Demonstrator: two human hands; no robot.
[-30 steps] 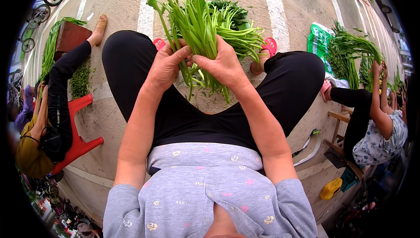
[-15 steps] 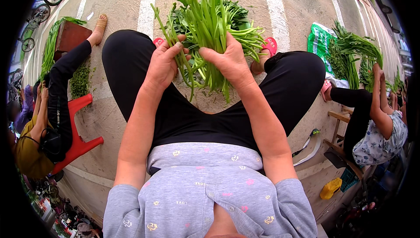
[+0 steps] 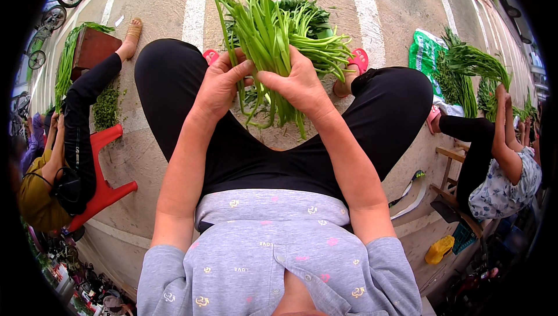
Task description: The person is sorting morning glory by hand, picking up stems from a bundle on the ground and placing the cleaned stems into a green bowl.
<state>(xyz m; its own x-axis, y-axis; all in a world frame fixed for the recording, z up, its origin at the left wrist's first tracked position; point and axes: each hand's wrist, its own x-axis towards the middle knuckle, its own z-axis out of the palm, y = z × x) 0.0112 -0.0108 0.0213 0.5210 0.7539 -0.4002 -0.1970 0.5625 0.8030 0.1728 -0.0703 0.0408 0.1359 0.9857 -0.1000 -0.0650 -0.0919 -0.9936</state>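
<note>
A thick bunch of long green leafy stems [image 3: 263, 34] stands between my knees, tips pointing away from me and cut ends hanging toward my lap. My right hand [image 3: 301, 88] wraps round the bunch from the right, thumb across its front. On the left side, my left hand [image 3: 222, 86] is closed on a few stems at the bunch's edge, its thumb near my right thumb. Behind the bunch, a pile of the same greens [image 3: 319, 43] lies on the ground, partly hidden.
On the left, a person sits by a red plastic stool [image 3: 102, 179] and a brown box [image 3: 96, 48] with greens. On the right, another person holds greens [image 3: 479, 66] beside a green and white sack [image 3: 421, 54]. A yellow container [image 3: 440, 250] lies lower right.
The bunch has tilted slightly left and come a little nearer to me. My left hand has moved in against it, bringing its separate stems to the bunch's side.
</note>
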